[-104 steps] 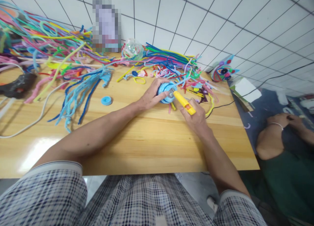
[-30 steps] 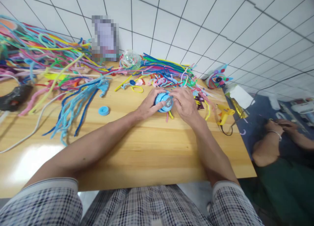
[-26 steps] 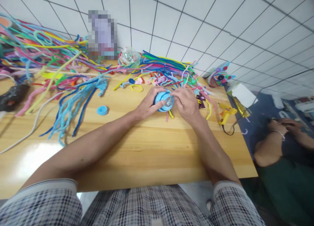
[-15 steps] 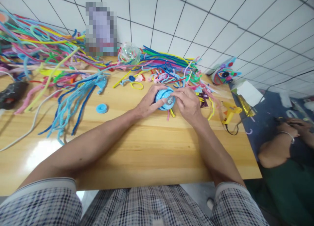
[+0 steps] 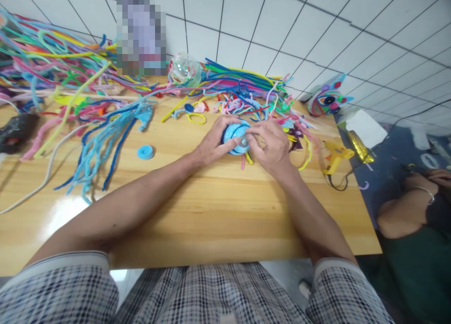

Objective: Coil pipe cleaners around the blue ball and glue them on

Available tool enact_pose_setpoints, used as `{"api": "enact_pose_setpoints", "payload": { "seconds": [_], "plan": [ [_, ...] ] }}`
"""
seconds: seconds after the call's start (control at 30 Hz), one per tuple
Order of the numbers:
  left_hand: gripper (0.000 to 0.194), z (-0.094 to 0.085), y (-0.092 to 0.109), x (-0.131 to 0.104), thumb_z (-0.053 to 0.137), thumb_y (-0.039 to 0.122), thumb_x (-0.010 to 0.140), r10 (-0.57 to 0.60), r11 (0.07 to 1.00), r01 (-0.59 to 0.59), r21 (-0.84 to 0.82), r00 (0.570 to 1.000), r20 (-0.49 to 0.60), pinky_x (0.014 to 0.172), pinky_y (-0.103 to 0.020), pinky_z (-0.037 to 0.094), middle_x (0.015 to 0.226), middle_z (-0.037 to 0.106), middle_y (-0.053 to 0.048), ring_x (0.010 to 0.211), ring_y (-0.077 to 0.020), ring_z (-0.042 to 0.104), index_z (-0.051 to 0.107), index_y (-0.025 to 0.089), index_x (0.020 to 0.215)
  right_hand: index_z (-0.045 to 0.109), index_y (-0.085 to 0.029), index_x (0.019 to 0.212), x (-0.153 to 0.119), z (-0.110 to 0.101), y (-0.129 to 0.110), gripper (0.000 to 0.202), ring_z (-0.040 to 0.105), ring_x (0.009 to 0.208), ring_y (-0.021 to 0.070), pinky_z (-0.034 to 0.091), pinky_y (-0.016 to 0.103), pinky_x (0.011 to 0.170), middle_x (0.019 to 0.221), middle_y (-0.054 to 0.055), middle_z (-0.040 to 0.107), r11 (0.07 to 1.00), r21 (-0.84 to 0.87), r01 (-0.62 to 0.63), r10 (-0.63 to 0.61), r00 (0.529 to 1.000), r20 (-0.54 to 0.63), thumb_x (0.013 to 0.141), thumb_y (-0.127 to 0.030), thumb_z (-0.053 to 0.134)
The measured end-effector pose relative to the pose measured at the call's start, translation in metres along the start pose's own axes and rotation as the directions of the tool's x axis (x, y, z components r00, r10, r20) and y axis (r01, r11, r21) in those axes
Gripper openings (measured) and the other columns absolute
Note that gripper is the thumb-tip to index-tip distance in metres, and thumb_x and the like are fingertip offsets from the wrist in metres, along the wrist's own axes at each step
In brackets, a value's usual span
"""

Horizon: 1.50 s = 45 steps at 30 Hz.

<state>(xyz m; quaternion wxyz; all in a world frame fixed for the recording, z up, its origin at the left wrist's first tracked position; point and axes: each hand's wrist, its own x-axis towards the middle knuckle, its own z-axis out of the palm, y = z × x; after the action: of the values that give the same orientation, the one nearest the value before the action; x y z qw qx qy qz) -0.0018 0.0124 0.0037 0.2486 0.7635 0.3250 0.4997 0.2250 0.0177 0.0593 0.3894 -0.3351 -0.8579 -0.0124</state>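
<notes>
From here I see the left hand [image 5: 215, 143] gripping a round blue coil [image 5: 233, 132] while the right hand [image 5: 270, 145] pinches at its grey center. I have a yellow glue gun [image 5: 337, 156] near the table's [image 5: 225, 211] right edge and a small blue disc [image 5: 145, 151] lying left of the hands.

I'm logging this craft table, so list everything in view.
Coiled piece: one, blue, in left hand
Small coil: one, blue, table left
Fuzzy sticks: many, multicoloured, table back and left
Clear ball: one, back
Glue gun: one, yellow, table right
Dark tool: one, far left
Cord: one, white, left
Decorated craft: one, multicoloured, back right
Packet: one, gold, right
Table: one, wooden
Wall: white, tiled, behind
Pixelated object: one, back
Another person: one, right
Left hand, right hand: centre
</notes>
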Motion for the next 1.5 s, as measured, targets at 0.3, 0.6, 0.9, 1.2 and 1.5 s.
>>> {"api": "enact_pose_setpoints", "payload": {
  "seconds": [0.3, 0.6, 0.9, 1.2, 1.5],
  "plan": [
    [0.057, 0.000, 0.002, 0.000, 0.055, 0.071, 0.107, -0.012, 1.000, 0.012, 0.000, 1.000, 0.006, 0.125, -0.057, 0.048, 0.152, 0.060, -0.015, 0.145, -0.0327, 0.057, 0.052, 0.028, 0.145, 0.074, -0.028, 0.095, 0.004, 0.002, -0.008, 0.014, 0.071, 0.096, 0.0254, 0.058, 0.043, 0.089, 0.095, 0.005, 0.074, 0.997, 0.014, -0.070, 0.071, 0.996, -0.054, 0.105, -0.035, 0.067],
    [0.049, 0.001, 0.002, 0.000, 0.055, 0.066, 0.109, -0.017, 0.999, 0.017, -0.044, 1.000, -0.013, 0.125, -0.054, 0.049, 0.149, 0.061, -0.013, 0.144, -0.0299, 0.059, 0.054, 0.029, 0.141, 0.068, -0.028, 0.090, 0.005, 0.001, -0.009, 0.014, 0.069, 0.097, 0.0253, 0.056, 0.042, 0.090, 0.093, 0.004, 0.072, 0.994, 0.045, -0.100, 0.101, 0.995, -0.011, 0.102, -0.033, 0.069],
    [0.056, 0.000, 0.003, 0.002, 0.054, 0.076, 0.105, -0.082, 0.993, 0.081, -0.084, 0.997, -0.009, 0.120, -0.052, 0.052, 0.146, 0.063, -0.013, 0.139, -0.0304, 0.061, 0.054, 0.029, 0.136, 0.072, -0.027, 0.096, 0.009, -0.012, 0.002, 0.014, 0.069, 0.091, 0.0225, 0.056, 0.039, 0.084, 0.094, 0.003, 0.076, 0.987, 0.130, -0.096, 0.083, 0.991, 0.104, 0.103, -0.038, 0.068],
    [0.055, 0.000, 0.006, 0.005, 0.055, 0.077, 0.104, -0.075, 0.994, 0.073, -0.082, 0.997, -0.023, 0.117, -0.053, 0.053, 0.139, 0.064, -0.011, 0.132, -0.0302, 0.062, 0.054, 0.029, 0.131, 0.076, -0.028, 0.102, 0.006, -0.007, 0.003, 0.013, 0.071, 0.092, 0.0230, 0.057, 0.040, 0.084, 0.098, 0.004, 0.077, 0.990, 0.143, -0.013, 0.000, 0.996, 0.093, 0.104, -0.029, 0.063],
    [0.059, 0.001, 0.006, 0.004, 0.051, 0.081, 0.104, -0.086, 0.994, 0.083, -0.070, 0.996, -0.033, 0.116, -0.051, 0.053, 0.139, 0.063, -0.011, 0.131, -0.0306, 0.061, 0.053, 0.029, 0.132, 0.077, -0.029, 0.106, 0.005, -0.007, 0.005, 0.015, 0.071, 0.096, 0.0238, 0.057, 0.042, 0.087, 0.100, 0.005, 0.075, 0.984, 0.176, 0.007, -0.021, 0.997, 0.076, 0.106, -0.030, 0.062]
  ]
}}
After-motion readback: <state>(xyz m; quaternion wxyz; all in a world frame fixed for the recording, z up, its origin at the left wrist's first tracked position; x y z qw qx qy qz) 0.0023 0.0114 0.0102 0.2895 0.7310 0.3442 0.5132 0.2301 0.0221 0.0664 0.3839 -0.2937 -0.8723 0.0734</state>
